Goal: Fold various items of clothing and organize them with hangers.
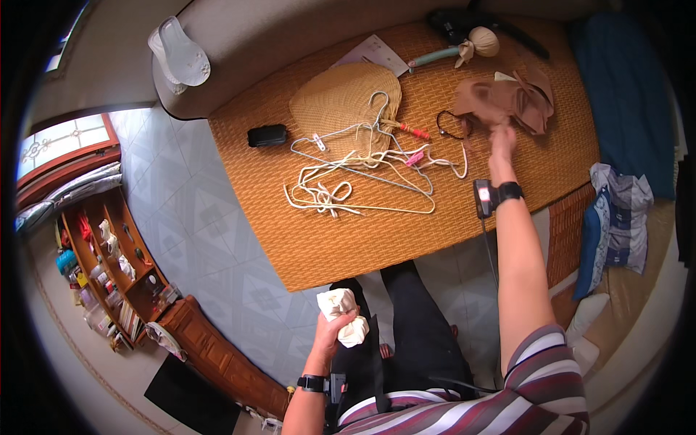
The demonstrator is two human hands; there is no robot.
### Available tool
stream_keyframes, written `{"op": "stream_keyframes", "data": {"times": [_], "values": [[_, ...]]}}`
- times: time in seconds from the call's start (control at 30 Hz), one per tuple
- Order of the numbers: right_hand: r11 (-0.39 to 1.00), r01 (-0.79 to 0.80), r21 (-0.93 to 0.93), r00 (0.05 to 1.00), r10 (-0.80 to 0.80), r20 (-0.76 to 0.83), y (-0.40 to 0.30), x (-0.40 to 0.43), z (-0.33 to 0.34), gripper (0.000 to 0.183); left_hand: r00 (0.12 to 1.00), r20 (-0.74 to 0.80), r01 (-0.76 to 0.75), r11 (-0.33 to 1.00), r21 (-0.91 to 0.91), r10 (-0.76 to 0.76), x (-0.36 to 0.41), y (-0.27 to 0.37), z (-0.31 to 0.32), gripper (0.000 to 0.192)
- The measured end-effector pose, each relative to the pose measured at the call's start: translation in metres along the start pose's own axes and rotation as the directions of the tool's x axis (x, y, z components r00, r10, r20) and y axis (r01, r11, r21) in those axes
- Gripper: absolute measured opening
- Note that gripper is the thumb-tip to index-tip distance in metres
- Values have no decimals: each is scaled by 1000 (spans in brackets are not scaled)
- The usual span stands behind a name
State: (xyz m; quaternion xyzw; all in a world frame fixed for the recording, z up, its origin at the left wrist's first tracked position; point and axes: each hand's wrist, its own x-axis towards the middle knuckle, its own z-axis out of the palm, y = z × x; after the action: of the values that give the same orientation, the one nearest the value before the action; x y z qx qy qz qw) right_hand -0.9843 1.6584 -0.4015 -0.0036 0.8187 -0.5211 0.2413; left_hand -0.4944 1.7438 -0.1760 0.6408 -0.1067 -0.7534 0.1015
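Observation:
My left hand [331, 329] grips a bundle of white cloth [337, 304] in front of my legs, below the near edge of the woven mat [261, 228]. At the right of the mat, my right hand [503, 141] touches the near edge of a crumpled brown cloth [503, 100]; blur hides whether its fingers hold the cloth. A thin dark cord loop [447, 128] lies left of that hand. Wire hangers [348, 130] and a tangled white cord [326, 198] with a pink clip [414, 159] lie mid-mat, partly over a woven hand fan [337, 103].
A black phone-like object [267, 135] lies at the mat's left. Behind are a paper sheet [375, 51], a cloth-headed stick [435, 57] and a black bag-like item [454, 24]. Blue fabric [622, 103] and a pillow [595, 234] are at right; a wooden shelf [117, 244] stands left.

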Motion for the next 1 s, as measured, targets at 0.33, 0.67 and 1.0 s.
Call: {"op": "stream_keyframes", "data": {"times": [0.33,0.67,1.0], "values": [[770,637,25,697,-590,408,-191,-240,-118,28,818,344,-566,537,626,460,-17,45,31,46],[895,-400,-197,-195,127,973,-162,-345,-76,28,586,777,-807,85,584,229,-53,70,69,49],[405,618,-674,786,-349,511,2,-89,61,28,965,188,-251,861,443,185,-44,16,-10,42]]}}
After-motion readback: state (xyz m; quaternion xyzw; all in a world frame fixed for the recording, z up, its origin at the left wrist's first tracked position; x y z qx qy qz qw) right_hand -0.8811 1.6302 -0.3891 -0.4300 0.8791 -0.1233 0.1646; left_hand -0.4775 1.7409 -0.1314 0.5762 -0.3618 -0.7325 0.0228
